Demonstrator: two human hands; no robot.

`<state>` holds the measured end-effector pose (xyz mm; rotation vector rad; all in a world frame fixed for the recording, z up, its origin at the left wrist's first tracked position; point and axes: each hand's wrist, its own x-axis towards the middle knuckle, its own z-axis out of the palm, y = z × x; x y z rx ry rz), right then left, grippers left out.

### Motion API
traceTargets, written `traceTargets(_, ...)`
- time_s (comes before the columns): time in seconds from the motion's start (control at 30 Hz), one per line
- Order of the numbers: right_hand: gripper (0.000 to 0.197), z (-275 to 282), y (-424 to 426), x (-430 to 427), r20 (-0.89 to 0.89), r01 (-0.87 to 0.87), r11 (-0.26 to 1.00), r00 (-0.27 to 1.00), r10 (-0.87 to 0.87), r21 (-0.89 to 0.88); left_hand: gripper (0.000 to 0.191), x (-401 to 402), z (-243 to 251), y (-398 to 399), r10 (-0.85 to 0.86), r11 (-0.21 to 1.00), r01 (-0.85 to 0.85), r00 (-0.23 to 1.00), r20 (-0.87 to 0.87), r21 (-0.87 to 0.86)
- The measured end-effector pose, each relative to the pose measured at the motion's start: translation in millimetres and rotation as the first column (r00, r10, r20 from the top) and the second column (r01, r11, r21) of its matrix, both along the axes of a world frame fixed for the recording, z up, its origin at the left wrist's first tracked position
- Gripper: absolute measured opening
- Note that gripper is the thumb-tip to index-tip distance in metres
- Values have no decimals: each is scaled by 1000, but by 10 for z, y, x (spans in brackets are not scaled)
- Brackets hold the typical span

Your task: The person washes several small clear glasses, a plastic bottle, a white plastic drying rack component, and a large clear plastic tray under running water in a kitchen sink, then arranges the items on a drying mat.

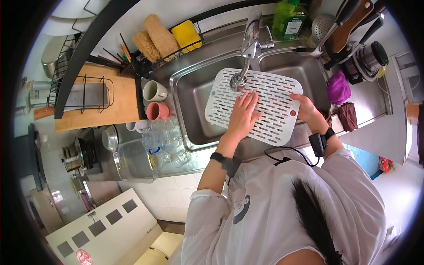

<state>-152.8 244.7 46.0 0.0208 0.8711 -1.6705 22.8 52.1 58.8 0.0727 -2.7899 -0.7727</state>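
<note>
A white slotted plastic board (271,109) is held tilted over the double stainless steel sink (190,99). My left hand (243,114) lies on its upper face with the fingers spread, just below the faucet (251,43). The faucet's spray head (238,82) hangs over the board near its top edge; whether water runs from it, I cannot tell. My right hand (305,107) grips the board's right edge, thumb on top, near a round hole, with its other fingers hidden beneath.
Left of the sink stand a pale mug (155,90), a pink mug (157,111), several glasses (165,139) and a clear plastic container (136,160). Behind are loofahs (160,34), a yellow sponge cloth (186,35) and a green soap bottle (289,21). A purple cloth (338,87) lies right.
</note>
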Motion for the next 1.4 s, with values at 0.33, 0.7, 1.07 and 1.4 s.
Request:
traceTargets(0.33, 45, -17, -62, -26, -65, 42, 998, 997, -44, -37, 44, -11, -282, -212, 285, 956, -283, 959, -10, 78)
traceTargets(0.7, 47, 67, 380, -358, -97, -13, 996, 995, 4, -91, 41, 233, -705, -634, 714, 685, -726, 649, -261, 67)
traceTargets(1.07, 39, -301, 388, -448, 41, -5, 996, 999, 8, -88, 28, 640, -684, -783, 651, 140, -541, 682, 335, 830)
traceTargets(1.4, 26, -574, -144, -287, -237, 127, 985, 967, -97, 119, 36, 1095, -520, -927, 441, -149, -339, 818, 369, 929)
